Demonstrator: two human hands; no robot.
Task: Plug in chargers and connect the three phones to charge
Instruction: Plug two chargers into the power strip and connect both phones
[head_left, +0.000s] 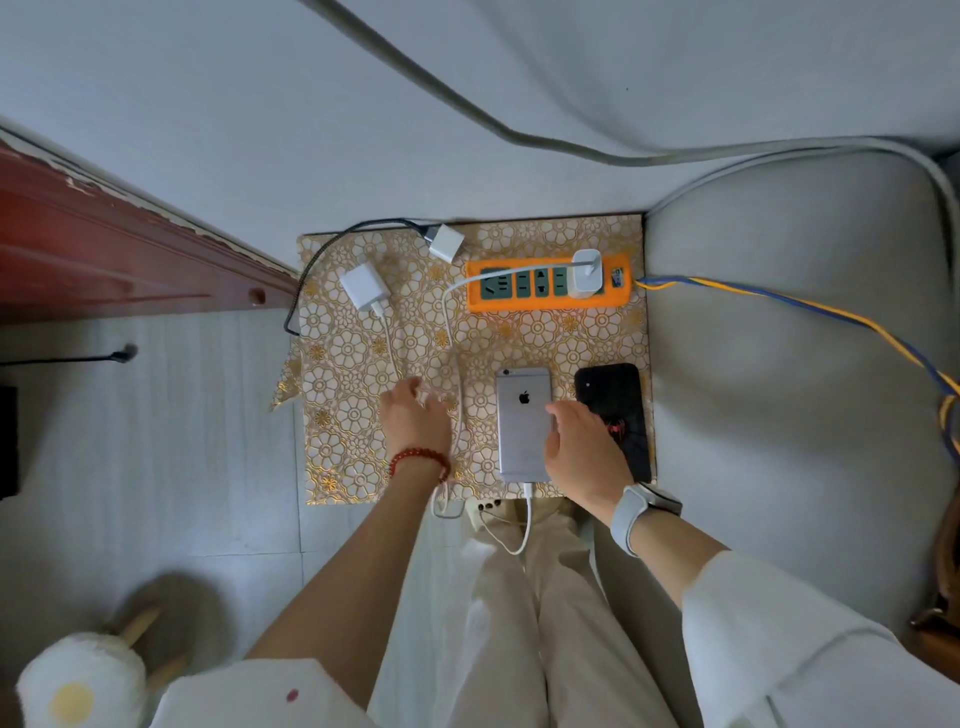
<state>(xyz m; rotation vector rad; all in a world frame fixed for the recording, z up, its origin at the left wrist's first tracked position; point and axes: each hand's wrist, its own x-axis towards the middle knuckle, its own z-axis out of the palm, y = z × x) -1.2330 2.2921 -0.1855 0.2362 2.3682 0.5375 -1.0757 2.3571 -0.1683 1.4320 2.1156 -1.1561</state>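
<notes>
Silver phone (523, 423) at frame centre lies cabled under the spread right hand (584, 457); left hand (415, 418) hovers spread over a white cable (390, 345).

A small table covered with a gold flower-pattern cloth (358, 364) stands in the middle. To its left a dark red wooden frame (104, 249) runs along the white wall. To its right lies a grey cushion (805, 389). Below the cloth, at the bottom left, a fluffy fried-egg slipper (78, 686) rests on the pale tiled floor (182, 441).
</notes>
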